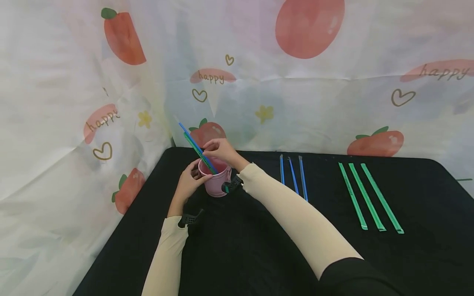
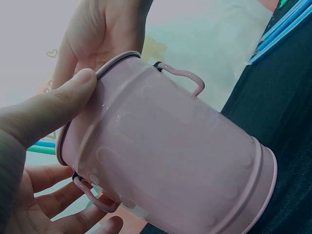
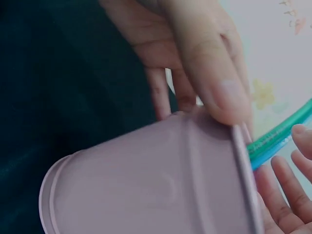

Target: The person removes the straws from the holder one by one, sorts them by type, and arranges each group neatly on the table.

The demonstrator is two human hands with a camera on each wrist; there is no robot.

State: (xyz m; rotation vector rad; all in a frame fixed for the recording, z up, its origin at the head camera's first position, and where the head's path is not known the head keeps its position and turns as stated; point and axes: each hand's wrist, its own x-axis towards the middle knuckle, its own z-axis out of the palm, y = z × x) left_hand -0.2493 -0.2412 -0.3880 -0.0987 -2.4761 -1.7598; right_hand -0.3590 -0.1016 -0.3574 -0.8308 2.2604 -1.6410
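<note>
A pink metal bucket (image 1: pixel 216 185) with small side handles stands at the table's back left. One blue straw (image 1: pixel 190 135) and one green straw (image 1: pixel 192 144) lean out of it toward the left. My left hand (image 1: pixel 187 187) holds the bucket at its rim, thumb (image 2: pixel 73 95) on the near side and fingers around the left side. Over the opening is my right hand (image 1: pixel 221 151), beside the leaning straws. In the right wrist view its fingers (image 3: pixel 287 190) are spread loosely near the green and blue straws (image 3: pixel 273 141), with no clear grip on them.
Several wrapped straws lie on the black table (image 1: pixel 237 255): three blue straws (image 1: pixel 303 179), partly behind my right sleeve (image 1: pixel 292 213), and three green straws (image 1: pixel 366 197) farther right. A patterned cloth (image 1: pixel 311 102) hangs behind the table and along its left.
</note>
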